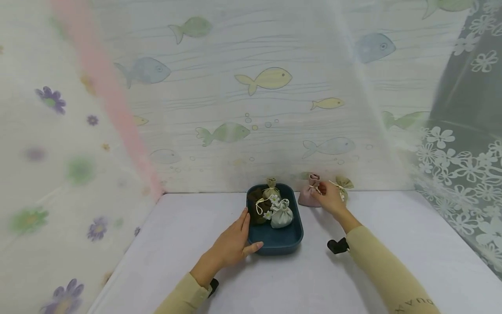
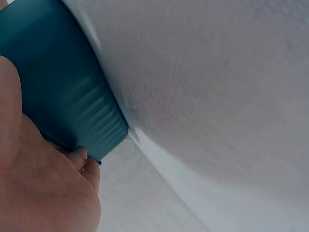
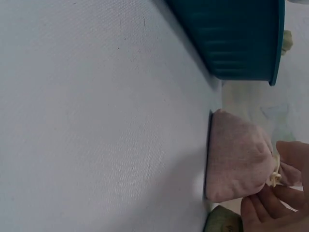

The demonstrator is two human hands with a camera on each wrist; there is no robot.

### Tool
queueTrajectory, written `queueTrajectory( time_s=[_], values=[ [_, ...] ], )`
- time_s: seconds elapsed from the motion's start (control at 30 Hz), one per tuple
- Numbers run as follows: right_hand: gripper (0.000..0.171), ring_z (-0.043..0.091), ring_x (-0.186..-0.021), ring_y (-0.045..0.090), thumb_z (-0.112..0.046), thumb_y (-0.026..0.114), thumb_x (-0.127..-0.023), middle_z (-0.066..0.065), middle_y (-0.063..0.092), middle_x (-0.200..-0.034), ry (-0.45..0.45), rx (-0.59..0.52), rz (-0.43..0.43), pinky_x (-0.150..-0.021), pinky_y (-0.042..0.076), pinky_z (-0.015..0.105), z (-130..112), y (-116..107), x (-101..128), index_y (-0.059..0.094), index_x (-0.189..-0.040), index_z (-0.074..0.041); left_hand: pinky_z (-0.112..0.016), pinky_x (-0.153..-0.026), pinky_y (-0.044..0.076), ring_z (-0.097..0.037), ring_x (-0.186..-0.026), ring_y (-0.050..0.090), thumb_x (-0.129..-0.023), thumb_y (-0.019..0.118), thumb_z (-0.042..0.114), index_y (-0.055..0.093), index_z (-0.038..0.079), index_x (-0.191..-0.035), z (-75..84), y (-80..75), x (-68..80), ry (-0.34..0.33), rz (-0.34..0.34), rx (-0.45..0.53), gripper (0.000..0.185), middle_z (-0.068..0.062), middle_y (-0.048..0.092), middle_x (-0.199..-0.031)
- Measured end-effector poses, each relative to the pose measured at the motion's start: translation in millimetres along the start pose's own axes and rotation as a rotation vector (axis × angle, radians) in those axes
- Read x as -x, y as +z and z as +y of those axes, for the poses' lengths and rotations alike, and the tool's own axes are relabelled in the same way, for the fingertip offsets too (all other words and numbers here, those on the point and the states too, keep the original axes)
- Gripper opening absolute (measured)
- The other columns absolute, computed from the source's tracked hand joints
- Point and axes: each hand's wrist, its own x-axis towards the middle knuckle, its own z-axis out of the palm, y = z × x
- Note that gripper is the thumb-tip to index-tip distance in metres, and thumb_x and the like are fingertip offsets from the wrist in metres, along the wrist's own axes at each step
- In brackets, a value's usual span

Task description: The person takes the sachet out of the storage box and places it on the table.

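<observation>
Pink cloth bag (image 1: pixel 308 198) is right at the tips of the right hand (image 1: pixel 332 198), seen from the head. It stands tall, skinny neck up, fat bottom down. The right hand is nearer, with thumb and fingers pinched at its neck. A green bag (image 1: pixel 344 184) is on the other side of those fingers. To their left is a blue tray (image 1: pixel 276 239) with round corners, holding a brown bag (image 1: pixel 258 219), a tan bag (image 1: pixel 270 191) and a shiny white bag (image 1: pixel 281 218). The left hand (image 1: pixel 231 244) has straight fingers along the tray's side, thumb spread apart from them.

From the left wrist, the tray's wall is beside the left fingers. It has ridges and looks like hard plastic.

From the right wrist, the pink cloth looks soft and woven, bulging beside the fingers. A cream string (image 3: pixel 275 177) ties the neck.
</observation>
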Motion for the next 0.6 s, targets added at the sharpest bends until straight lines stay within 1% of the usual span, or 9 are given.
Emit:
queueTrajectory(
  time_s=[0.03,0.1,0.17,0.27,0.37,0.43,0.53,0.6],
  values=[
    [0.047,0.051,-0.128,0.052,-0.012,0.061,-0.102,0.039,0.052,-0.135,0.002,0.000,0.017,-0.108,0.043,0.058,0.0,1.1,-0.6,0.048,-0.137,0.018,-0.052,-0.120,0.031,-0.038,-0.154,0.022,-0.103,0.049,0.061,0.016,-0.010,-0.159,0.2,-0.1,-0.2,-0.003,-0.002,0.002,0.097,-0.024,0.005,-0.169],
    [0.040,0.048,-0.119,0.056,-0.011,0.063,-0.101,0.036,0.058,-0.127,0.004,0.011,0.043,-0.102,0.047,0.055,-0.3,3.2,-1.9,0.055,-0.128,0.016,-0.051,-0.120,0.030,-0.037,-0.154,0.022,-0.103,0.050,0.061,0.016,-0.010,-0.159,0.4,-0.2,-0.5,-0.008,-0.007,0.004,0.097,-0.024,0.005,-0.170],
    [0.030,0.043,-0.107,0.059,-0.010,0.066,-0.098,0.032,0.062,-0.114,-0.007,0.031,0.069,-0.091,0.051,0.050,-0.3,4.9,-2.0,0.061,-0.116,0.014,-0.051,-0.120,0.031,-0.037,-0.154,0.023,-0.103,0.050,0.060,0.016,-0.010,-0.159,1.0,0.6,0.1,-0.012,-0.011,0.008,0.096,-0.023,0.005,-0.170],
    [0.019,0.035,-0.093,0.059,-0.009,0.069,-0.095,0.025,0.065,-0.100,-0.034,0.059,0.109,-0.078,0.048,0.041,0.3,6.5,-2.1,0.065,-0.102,0.009,-0.052,-0.120,0.031,-0.038,-0.153,0.023,-0.103,0.049,0.060,0.016,-0.010,-0.159,1.8,0.5,0.1,-0.006,-0.012,0.013,0.096,-0.023,0.004,-0.170],
    [0.017,0.035,-0.090,0.060,-0.008,0.069,-0.094,0.024,0.067,-0.095,-0.070,0.089,0.145,-0.075,0.047,0.039,0.7,5.8,-0.9,0.066,-0.100,0.008,-0.050,-0.120,0.030,-0.037,-0.154,0.022,-0.103,0.047,0.062,0.014,-0.009,-0.160,1.9,0.4,-1.1,-0.001,-0.016,-0.001,0.097,-0.022,0.003,-0.170],
    [0.017,0.036,-0.091,0.061,-0.008,0.070,-0.094,0.024,0.068,-0.095,-0.077,0.096,0.154,-0.076,0.047,0.040,0.1,4.2,0.5,0.066,-0.100,0.007,-0.049,-0.121,0.029,-0.036,-0.154,0.021,-0.103,0.046,0.063,0.013,-0.008,-0.160,2.2,-0.3,-1.7,-0.007,-0.020,-0.002,0.098,-0.021,0.002,-0.170],
    [0.018,0.038,-0.092,0.062,-0.009,0.070,-0.095,0.025,0.069,-0.096,-0.085,0.101,0.140,-0.076,0.048,0.041,-3.9,-0.7,4.7,0.066,-0.101,0.007,-0.049,-0.120,0.030,-0.037,-0.154,0.023,-0.102,0.047,0.063,0.013,-0.008,-0.160,1.6,0.0,-1.6,-0.012,-0.016,-0.008,0.098,-0.022,0.002,-0.170],
    [0.020,0.039,-0.095,0.064,-0.011,0.069,-0.097,0.025,0.069,-0.098,-0.088,0.094,0.117,-0.077,0.050,0.042,-8.7,-4.9,8.9,0.066,-0.104,0.007,-0.050,-0.120,0.030,-0.037,-0.154,0.023,-0.102,0.048,0.063,0.014,-0.009,-0.160,1.2,-0.2,-1.3,-0.018,-0.013,-0.004,0.098,-0.022,0.003,-0.170]
  ],
)
